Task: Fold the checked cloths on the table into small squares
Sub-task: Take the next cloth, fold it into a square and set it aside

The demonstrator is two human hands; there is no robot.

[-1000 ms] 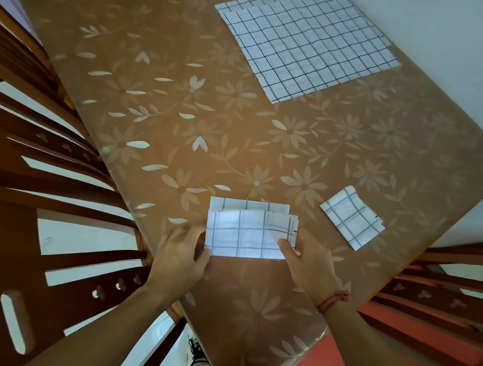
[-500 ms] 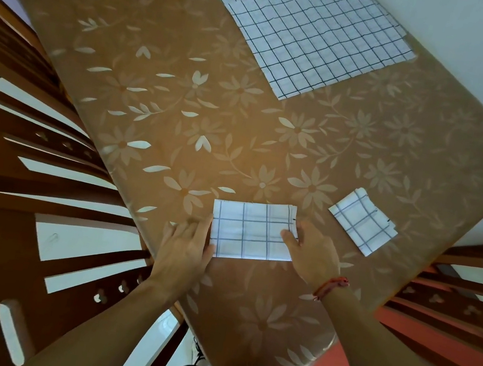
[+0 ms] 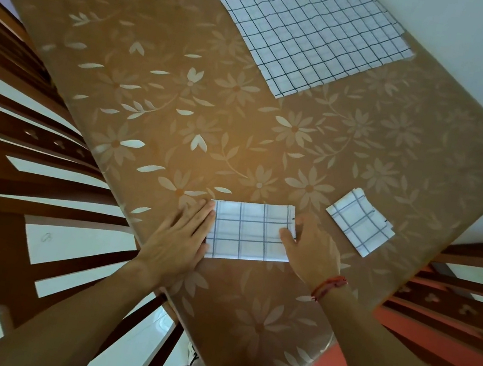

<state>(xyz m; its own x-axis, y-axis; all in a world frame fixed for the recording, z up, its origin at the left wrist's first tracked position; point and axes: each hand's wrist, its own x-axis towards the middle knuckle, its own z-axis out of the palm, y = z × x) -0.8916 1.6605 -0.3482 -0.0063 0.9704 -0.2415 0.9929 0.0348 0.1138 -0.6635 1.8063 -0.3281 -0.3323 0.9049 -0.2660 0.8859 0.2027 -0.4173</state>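
A white checked cloth (image 3: 249, 232), folded into a short rectangle, lies flat near the table's front edge. My left hand (image 3: 182, 237) lies flat on the table with its fingertips against the cloth's left edge. At the cloth's right edge is my right hand (image 3: 312, 250), thumb on top and fingers curled around the edge. To the right lies a small folded checked square (image 3: 360, 221). A pile of unfolded checked cloths (image 3: 312, 30) is spread out at the far side.
The table (image 3: 185, 92) has a brown flowered cover. Wooden chairs stand close on the left (image 3: 9, 174) and on the right (image 3: 457, 285). A pale wall runs behind the far right edge.
The raised near flap has been laid down, so the cloth now lies flat as one rectangle. Both hands have moved out to its left and right edges.
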